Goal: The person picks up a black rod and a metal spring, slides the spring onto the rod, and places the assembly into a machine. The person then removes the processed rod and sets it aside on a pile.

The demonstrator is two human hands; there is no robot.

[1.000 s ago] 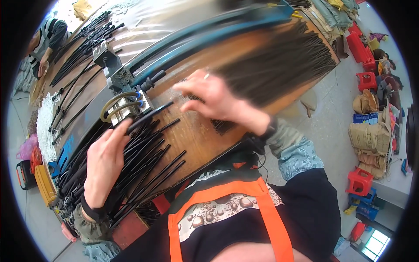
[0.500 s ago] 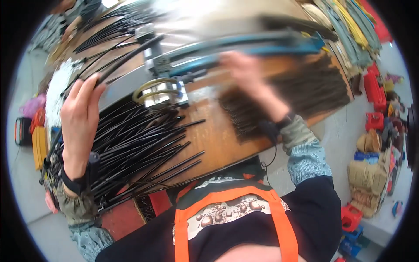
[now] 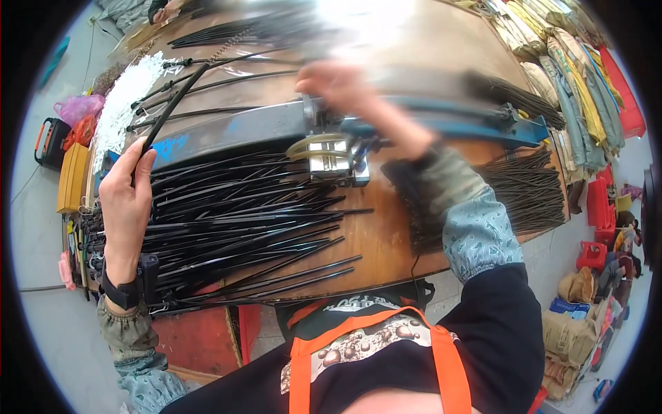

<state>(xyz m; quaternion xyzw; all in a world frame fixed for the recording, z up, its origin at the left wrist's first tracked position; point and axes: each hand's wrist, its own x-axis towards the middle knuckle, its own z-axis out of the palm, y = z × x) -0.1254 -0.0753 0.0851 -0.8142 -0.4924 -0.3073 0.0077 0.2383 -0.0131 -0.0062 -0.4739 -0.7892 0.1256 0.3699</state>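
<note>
My left hand is closed around the lower end of a thin black rod, which slants up and to the right over the bench. My right hand is smeared by motion above a long grey and blue metal bench fixture; its fingers cannot be made out. Below it, a small silver block with a looped yellowish hose sits on the fixture's near side. A large heap of black rods lies beside my left hand, their tips pointing right.
More dark rods lie in a bundle at the right, and others at the far left. White pieces are piled on the left. Stacked cloth bundles line the far right. Another person's hand shows at the top left.
My right hand has moved left along the fixture to above its middle. The rod in my left hand now stands more steeply. The whole view has shifted.
</note>
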